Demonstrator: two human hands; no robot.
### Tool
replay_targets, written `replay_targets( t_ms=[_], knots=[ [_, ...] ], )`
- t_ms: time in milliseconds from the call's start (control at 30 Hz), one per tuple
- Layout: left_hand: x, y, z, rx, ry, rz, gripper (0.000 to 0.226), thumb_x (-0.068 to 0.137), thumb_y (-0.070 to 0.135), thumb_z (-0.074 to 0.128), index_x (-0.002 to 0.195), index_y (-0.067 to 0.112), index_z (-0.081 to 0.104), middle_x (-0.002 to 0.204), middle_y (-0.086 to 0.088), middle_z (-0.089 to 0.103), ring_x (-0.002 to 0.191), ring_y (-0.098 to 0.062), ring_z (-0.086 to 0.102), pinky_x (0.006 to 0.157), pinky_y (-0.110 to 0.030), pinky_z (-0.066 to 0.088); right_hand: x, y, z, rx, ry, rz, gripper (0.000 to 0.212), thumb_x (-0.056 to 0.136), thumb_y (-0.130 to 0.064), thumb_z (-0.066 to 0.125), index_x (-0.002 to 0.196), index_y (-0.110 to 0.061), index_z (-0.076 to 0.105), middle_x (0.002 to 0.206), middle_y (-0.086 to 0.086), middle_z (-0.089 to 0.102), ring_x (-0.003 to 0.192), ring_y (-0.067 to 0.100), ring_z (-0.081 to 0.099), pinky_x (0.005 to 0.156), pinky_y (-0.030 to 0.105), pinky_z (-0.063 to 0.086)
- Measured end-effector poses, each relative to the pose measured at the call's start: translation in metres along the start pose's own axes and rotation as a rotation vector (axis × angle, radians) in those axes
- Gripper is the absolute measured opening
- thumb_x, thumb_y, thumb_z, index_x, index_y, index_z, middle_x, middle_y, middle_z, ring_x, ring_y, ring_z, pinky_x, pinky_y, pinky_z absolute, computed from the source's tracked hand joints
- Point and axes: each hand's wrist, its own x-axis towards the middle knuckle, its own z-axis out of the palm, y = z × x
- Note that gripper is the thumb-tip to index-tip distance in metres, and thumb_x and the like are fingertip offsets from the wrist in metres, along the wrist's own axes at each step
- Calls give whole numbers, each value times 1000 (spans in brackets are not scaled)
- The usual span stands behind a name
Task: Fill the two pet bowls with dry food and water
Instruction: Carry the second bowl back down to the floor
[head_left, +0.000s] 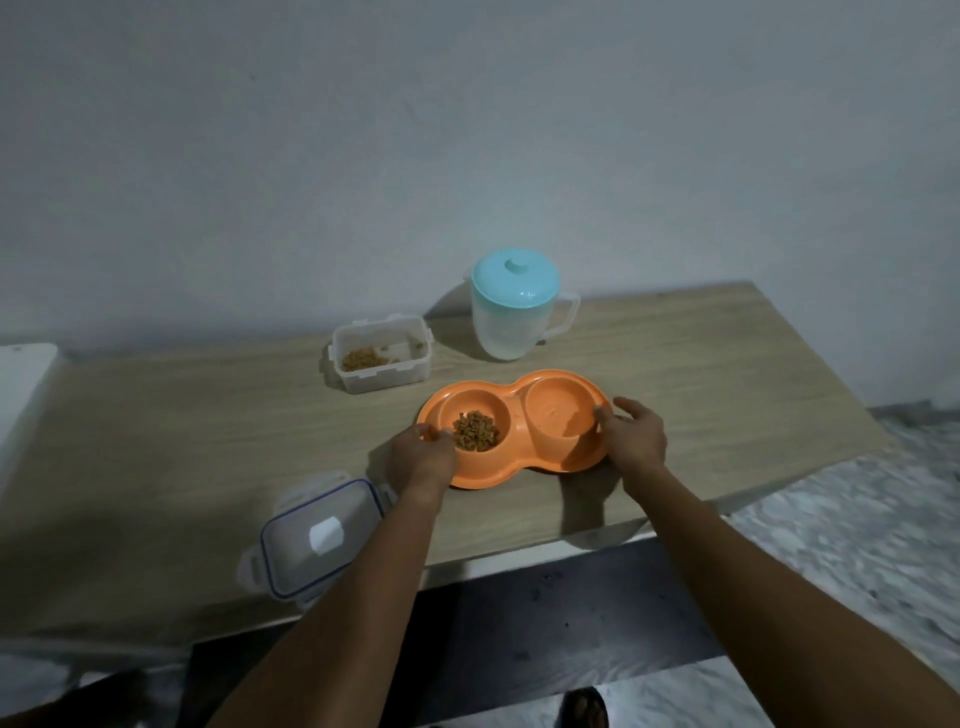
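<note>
Holding the orange double bowl (511, 396) at both ends: left hand (423, 457) curled over the rim on the food side, right hand (636, 439) pinching the far rim, thumb inside. Flat on the worktop (701, 389), near its front. Dry food (475, 430) heaped in the left well; right well (558, 415) glossy, probably water, hard to be sure. Gripped two-handed, likely to keep it level. Behind, jug (511, 322) with lid on, beside the open food box (382, 353); box lid (319, 535) parked front left, clear of the work.
</note>
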Motion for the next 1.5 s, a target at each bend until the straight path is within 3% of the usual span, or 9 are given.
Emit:
replay_targets(
  t_ms=[100,300,500,633,833,1000,1133,1367,1500],
  knots=[
    [-7,4,1,-71,-27,-4,38,92,28,65,126,11,64,122,-13,68,108,-34,63,92,-41,53,-4,-6,-9,57,3,2,58,94,-27,70,146,-10,53,142,17,61,132,34,55,109,44,44],
    [-37,22,7,-139,-30,46,40,90,29,67,127,14,64,125,-12,66,112,-34,62,96,-43,51,-3,-9,-48,144,13,-3,62,90,-29,76,143,-7,55,142,18,60,129,36,57,108,54,49],
    [-95,46,37,-169,-10,95,26,84,33,70,104,18,73,107,-7,73,100,-31,65,94,-43,53,15,-2,-118,233,0,-9,60,81,-34,80,133,-8,64,127,14,69,116,34,65,100,54,55],
    [-155,63,72,-186,-9,153,10,83,31,71,85,21,69,101,-8,72,96,-31,64,90,-38,53,41,9,-190,241,-50,-52,57,78,-35,80,126,-7,69,113,13,74,106,33,70,92,54,60],
    [-239,90,142,-198,-22,196,32,74,39,70,99,20,74,100,-10,73,96,-36,68,85,-45,56,77,5,-310,252,-91,-99,45,77,-32,81,115,-9,73,105,12,75,97,29,72,83,47,63],
    [-298,119,210,-216,-63,242,26,72,40,72,89,21,76,95,-8,74,94,-34,69,81,-40,56,110,12,-409,293,-34,-129,43,78,-29,82,113,-7,73,104,15,75,96,30,72,83,46,63],
    [-327,143,267,-211,-117,283,24,77,38,71,94,22,75,97,-1,70,90,-26,61,83,-31,49,143,20,-472,335,20,-122,39,77,-28,83,109,-6,74,102,15,76,97,30,72,80,44,63],
    [-338,195,369,-161,-237,373,33,72,40,68,101,25,73,104,3,71,96,-22,62,89,-33,50,210,25,-548,374,126,-93,30,78,-27,82,100,-8,75,100,15,76,96,30,72,76,41,61],
    [-340,226,436,-114,-335,396,30,73,39,68,99,25,74,103,3,70,94,-21,60,84,-31,48,252,29,-594,361,214,-62,34,72,-31,82,99,-9,76,99,14,77,96,29,72,76,40,62]
  ],
)
